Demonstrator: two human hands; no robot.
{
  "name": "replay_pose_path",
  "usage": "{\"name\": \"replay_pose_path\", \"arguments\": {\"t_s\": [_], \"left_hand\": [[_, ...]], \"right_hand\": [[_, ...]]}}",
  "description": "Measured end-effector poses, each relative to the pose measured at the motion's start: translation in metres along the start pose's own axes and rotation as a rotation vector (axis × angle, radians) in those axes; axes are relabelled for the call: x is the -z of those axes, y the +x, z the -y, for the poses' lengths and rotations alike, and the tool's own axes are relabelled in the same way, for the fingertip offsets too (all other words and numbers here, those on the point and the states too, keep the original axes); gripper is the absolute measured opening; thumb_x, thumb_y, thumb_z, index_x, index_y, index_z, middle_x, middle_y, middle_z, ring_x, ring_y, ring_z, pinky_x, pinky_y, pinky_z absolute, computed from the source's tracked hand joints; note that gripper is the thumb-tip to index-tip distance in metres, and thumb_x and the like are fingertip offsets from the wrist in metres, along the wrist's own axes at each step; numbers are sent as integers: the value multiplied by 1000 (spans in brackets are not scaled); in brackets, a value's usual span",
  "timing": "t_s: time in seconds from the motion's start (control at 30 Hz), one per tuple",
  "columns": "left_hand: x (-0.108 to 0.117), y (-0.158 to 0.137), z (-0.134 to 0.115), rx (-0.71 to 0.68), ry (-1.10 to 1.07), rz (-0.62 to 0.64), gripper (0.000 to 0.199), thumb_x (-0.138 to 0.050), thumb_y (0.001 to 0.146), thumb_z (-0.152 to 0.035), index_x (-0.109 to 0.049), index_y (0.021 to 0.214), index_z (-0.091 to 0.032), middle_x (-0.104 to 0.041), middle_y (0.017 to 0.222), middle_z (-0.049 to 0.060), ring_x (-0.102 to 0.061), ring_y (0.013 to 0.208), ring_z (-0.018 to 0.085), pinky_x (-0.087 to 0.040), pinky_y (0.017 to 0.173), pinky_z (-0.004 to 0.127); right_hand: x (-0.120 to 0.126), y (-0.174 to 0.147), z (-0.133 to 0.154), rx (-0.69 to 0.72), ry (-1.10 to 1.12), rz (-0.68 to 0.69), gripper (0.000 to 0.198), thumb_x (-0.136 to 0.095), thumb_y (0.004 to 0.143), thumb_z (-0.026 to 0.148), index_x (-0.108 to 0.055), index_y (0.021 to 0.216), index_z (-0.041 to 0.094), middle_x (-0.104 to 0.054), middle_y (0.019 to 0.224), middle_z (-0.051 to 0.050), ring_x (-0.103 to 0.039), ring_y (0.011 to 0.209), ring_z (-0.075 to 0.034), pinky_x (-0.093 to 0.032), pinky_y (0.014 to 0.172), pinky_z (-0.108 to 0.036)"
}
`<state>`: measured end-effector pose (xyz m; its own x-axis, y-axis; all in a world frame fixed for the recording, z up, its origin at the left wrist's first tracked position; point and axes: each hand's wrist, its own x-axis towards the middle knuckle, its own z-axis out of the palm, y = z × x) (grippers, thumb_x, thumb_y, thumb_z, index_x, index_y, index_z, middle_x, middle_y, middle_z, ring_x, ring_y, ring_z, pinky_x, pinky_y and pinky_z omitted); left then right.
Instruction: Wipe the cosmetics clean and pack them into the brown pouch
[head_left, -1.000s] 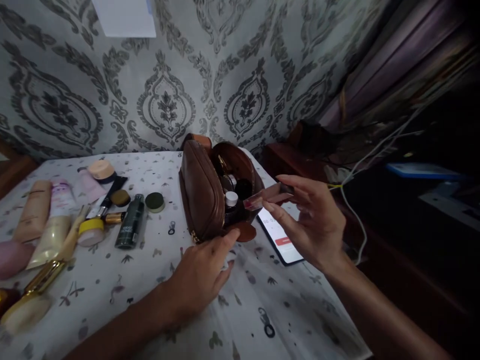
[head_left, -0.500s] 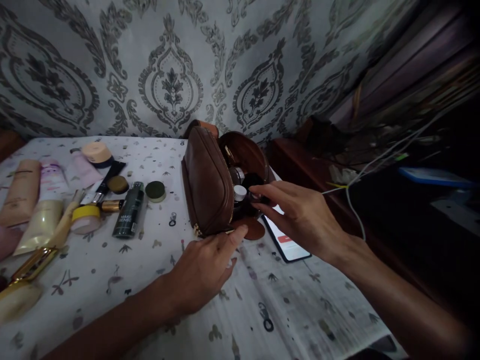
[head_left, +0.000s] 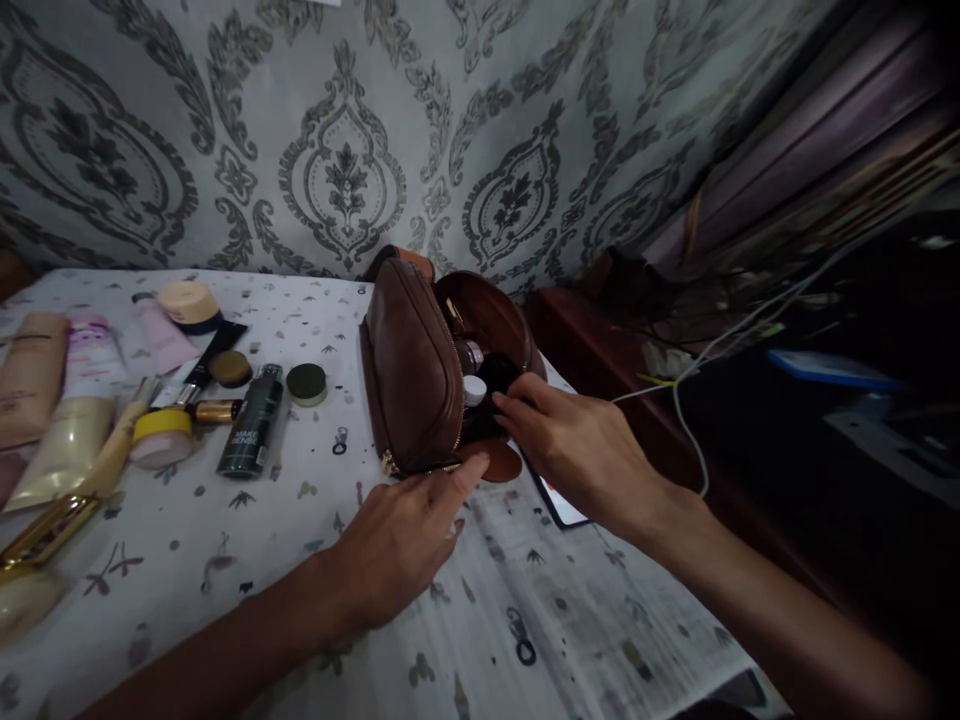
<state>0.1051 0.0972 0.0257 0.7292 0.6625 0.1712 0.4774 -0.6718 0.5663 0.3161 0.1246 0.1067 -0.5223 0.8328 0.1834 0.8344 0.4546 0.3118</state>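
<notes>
Here at the opening of the brown leather zip bag (head_left: 416, 370), near the counter's back right corner, the right hand (head_left: 581, 445) has its fingers bent in close together; whether they clamp anything, I cannot tell. The left hand (head_left: 397, 540) stretches one finger onto the bag's front edge, by a round brown leather flap (head_left: 504, 462); its grip, if any, is hidden. Inside the gaping bag: a round white cap (head_left: 473, 390), a small silvery-topped container (head_left: 469, 355) behind it, and a round black item (head_left: 496, 372), all crowded together.

Out to the counter (head_left: 420, 630), spread in white cloth with small printed figures! A lit phone (head_left: 562, 508) lies toward its right edge, partly covered by the right hand. Left of the bag sits a low round jar with a dark green lid (head_left: 307, 383), then a dark green cylindrical bottle (head_left: 255, 425) lying down, and a yellow-lidded pale jar (head_left: 163, 440). Toward the left edge, a peach tube (head_left: 34, 375) and a shiny cream tube (head_left: 67, 450).

Behind the back edge, a grey-and-white damask-patterned wall (head_left: 412, 120); beyond the right edge, white cables (head_left: 750, 325) cross the gloom.
</notes>
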Motion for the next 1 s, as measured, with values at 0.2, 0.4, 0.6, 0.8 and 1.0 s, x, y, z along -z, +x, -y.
{"name": "replay_pose_path", "arguments": {"t_s": [0.2, 0.4, 0.6, 0.8, 1.0], "left_hand": [[1, 1, -1, 13, -7, 23, 66, -44, 91, -13, -19, 151, -21, -61, 134, 14, -65, 113, 28, -59, 87, 47], [2, 2, -3, 53, -19, 55, 68, -45, 91, -13, -17, 152, -22, -62, 133, 14, -65, 115, 29, -57, 89, 48], [5, 3, -4, 69, -35, 101, 70, -45, 90, -12, -15, 153, -23, -60, 135, 14, -64, 117, 30, -57, 89, 48], [2, 2, -3, 63, -35, 65, 74, -47, 88, -10, -15, 153, -25, -59, 137, 13, -63, 118, 29, -57, 89, 47], [5, 2, -4, 55, -14, 69, 72, -46, 91, -14, -13, 154, -24, -62, 133, 13, -66, 111, 29, -57, 84, 44]], "right_hand": [[0, 2, 5, -80, 4, 15, 22, -45, 97, 18, -67, 95, 16, -65, 84, -4, -54, 57, -13, -25, 49, -28], [0, 0, 6, -53, 3, -10, 23, -45, 93, 10, -66, 86, 16, -66, 85, -5, -54, 60, -13, -24, 49, -29], [4, 1, 7, -23, -52, 44, 22, -45, 90, 5, -65, 88, 14, -64, 83, -7, -55, 63, -15, -24, 48, -30], [6, 1, 4, 5, 49, 68, 22, -44, 90, 4, -63, 85, 13, -63, 87, -8, -56, 61, -14, -35, 49, -27], [-6, -9, 5, -11, 78, -80, 28, -42, 95, 11, -65, 110, 12, -66, 116, -13, -67, 75, -16, -52, 58, -27]]}}
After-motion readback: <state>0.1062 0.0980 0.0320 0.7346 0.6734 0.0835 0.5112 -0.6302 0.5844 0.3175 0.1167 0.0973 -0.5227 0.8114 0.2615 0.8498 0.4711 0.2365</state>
